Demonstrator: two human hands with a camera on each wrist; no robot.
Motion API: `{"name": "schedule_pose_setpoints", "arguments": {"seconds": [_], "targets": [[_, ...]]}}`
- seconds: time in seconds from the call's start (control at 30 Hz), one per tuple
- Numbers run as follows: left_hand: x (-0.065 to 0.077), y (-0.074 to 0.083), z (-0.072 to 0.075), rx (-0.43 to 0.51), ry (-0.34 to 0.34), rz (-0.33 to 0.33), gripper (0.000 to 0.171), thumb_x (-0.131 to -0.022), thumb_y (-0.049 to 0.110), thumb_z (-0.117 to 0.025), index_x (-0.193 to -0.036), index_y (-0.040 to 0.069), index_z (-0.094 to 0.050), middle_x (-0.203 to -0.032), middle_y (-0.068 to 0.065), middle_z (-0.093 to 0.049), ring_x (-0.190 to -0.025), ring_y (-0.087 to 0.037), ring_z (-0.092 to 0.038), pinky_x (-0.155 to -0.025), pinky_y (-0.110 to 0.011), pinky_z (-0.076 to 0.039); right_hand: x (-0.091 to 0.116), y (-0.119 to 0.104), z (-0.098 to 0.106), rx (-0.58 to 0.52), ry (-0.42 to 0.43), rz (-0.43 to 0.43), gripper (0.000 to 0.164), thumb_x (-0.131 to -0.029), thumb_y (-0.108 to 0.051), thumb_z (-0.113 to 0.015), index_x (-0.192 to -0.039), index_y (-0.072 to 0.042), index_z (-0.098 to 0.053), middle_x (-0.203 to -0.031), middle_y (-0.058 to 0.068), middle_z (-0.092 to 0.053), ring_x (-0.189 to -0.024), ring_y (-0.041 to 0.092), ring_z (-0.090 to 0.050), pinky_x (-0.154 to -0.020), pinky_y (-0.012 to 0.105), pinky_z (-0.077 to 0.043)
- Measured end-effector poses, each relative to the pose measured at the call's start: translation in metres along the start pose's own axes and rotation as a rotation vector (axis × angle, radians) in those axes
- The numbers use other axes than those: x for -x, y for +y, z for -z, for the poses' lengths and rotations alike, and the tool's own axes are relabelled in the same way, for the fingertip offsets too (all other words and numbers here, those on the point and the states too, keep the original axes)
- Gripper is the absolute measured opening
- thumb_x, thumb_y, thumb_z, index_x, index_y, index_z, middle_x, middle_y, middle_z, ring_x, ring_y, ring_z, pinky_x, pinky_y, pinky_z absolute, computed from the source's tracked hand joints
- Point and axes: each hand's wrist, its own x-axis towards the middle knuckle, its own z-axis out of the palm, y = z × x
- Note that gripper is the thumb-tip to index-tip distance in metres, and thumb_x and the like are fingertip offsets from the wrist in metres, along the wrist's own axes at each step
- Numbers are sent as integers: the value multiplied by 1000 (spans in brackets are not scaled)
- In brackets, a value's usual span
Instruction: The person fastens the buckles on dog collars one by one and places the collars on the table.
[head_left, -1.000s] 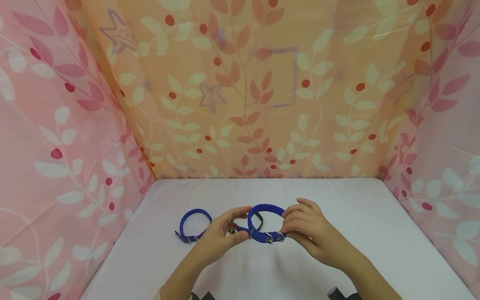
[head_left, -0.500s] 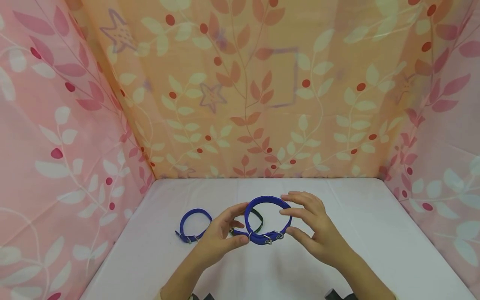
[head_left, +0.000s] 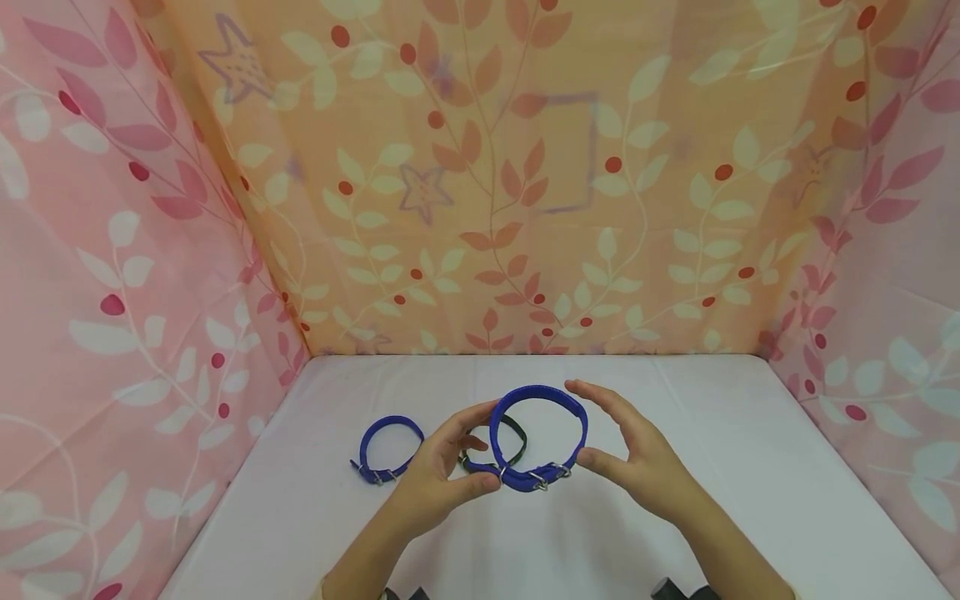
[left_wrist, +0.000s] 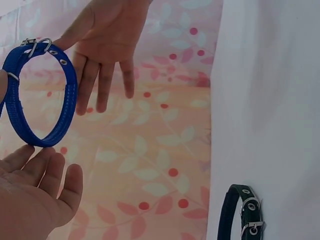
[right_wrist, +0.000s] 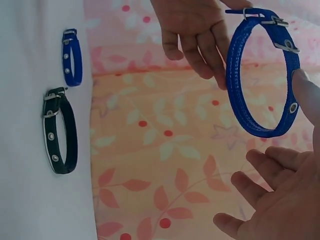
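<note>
A blue collar (head_left: 538, 392) with a metal buckle and ring is held above the table, its strap fastened into a loop. My left hand (head_left: 442, 471) pinches its left side near the strap end between thumb and fingers. My right hand (head_left: 648, 467) is at the collar's right side, fingers spread and extended. Its thumb touches the band in the right wrist view, where the eyelets (right_wrist: 293, 107) show too. Partly hidden behind the held loop, a dark green collar (head_left: 522, 446) rests on the table.
A second blue collar (head_left: 392, 421), also buckled into a loop, lies left of my left hand on the white table (head_left: 750, 500). Patterned cloth walls (head_left: 480, 250) stand at the back and both sides.
My right hand's fingers have let go of the collar's right side and spread apart. The loop has been raised slightly and looks rounder. My left hand keeps its hold.
</note>
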Motion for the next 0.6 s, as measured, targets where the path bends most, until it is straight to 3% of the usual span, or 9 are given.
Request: {"name": "schedule_pose_setpoints", "arguments": {"seconds": [0.27, 0.37, 0.6], "targets": [[-1, -3, -2, -22, -6, -8, 68, -91, 23, -80, -151, 23, -48, -151, 2, -53, -132, -22, -51, -102, -32, -51, 2, 5, 6, -112, -64, -59, 65, -89, -15, -80, -147, -26, -53, -150, 1, -56, -142, 47, -40, -104, 81, -30], [-1, -3, -4, -36, 3, 5, 67, -91, 22, -80, -150, 23, -49, -150, 3, -54, -130, -23, -53, -100, -33, -52, 2, 5, 9, -147, -81, -48, 65, -87, -12, -81, -146, -23, -55, -148, 1, -57, -142, 45, -39, -107, 79, -29], [-5, 1, -10, -114, 61, 112, 68, -87, 26, -84, -147, 33, -52, -147, 12, -56, -123, -21, -57, -93, -33, -57, -1, 10, 15, -154, -96, -38, 65, -85, -11, -83, -144, -23, -58, -143, -1, -60, -142, 35, -42, -108, 79, -26]]}}
